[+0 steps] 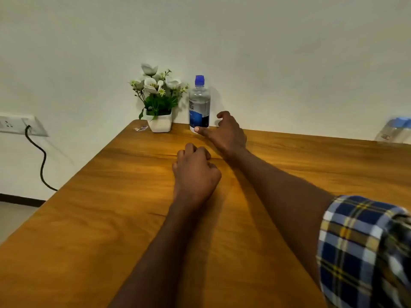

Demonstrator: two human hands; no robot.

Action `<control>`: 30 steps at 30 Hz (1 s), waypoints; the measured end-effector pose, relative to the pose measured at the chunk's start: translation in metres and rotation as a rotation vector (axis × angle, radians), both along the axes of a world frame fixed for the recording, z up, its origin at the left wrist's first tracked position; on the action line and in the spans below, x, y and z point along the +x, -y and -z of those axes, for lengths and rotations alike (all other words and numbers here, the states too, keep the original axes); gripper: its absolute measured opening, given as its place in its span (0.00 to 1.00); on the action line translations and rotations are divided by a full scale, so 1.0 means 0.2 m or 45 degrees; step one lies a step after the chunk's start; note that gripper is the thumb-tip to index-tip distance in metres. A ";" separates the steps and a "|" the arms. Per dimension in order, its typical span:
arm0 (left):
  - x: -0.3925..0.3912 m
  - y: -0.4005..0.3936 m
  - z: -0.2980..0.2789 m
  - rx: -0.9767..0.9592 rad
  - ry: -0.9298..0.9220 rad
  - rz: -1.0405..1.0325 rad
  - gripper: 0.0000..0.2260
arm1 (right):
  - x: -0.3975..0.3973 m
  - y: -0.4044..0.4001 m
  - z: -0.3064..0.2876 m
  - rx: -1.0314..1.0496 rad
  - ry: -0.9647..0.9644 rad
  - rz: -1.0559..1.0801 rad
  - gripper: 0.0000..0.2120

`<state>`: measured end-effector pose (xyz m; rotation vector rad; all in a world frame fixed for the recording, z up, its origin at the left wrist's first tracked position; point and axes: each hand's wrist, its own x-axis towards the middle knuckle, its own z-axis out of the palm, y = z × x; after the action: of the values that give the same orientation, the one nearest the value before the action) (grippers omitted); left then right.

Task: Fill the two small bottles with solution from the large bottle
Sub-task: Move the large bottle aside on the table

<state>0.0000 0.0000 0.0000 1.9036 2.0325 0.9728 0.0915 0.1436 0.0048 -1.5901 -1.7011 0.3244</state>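
the large bottle stands upright near the far edge of the bench, close to the wall, its long axis vertical and its blue cap on top, so any grasp has to wrap its side. it lies ahead of both hands and slightly toward the left of the right one. the right hand is the nearer by far: it sits just beside the bottle's base on the right, thumb stretched toward the lower label and about touching it, fingers curved and spread but not yet closed around anything. the left hand rests farther back on the bench, well short of the bottle, curled into a loose fist; nothing shows in it. judging from this, the grasp falls to the right hand, which needs only a short move left to close round the body. a white flower pot stands just left of the bottle, leaving little room on that side. no small bottle is plainly visible; a blurred clear container sits at the far right edge.
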 end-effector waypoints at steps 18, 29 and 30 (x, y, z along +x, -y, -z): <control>0.02 -0.02 -0.01 -0.030 -0.046 -0.045 0.10 | 0.01 -0.11 -0.01 0.018 -0.237 -0.263 0.31; 0.00 0.06 -0.06 0.226 0.626 -0.136 0.12 | 0.34 0.46 -0.06 -0.257 -0.493 -0.335 0.30; 0.01 0.08 -0.07 0.227 0.644 -0.117 0.12 | 0.39 0.53 -0.07 -0.272 -0.502 -0.327 0.31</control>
<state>0.0022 -0.0164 0.0139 1.4435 1.7880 1.5201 0.1691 0.0372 0.0181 -1.3396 -1.5943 0.9128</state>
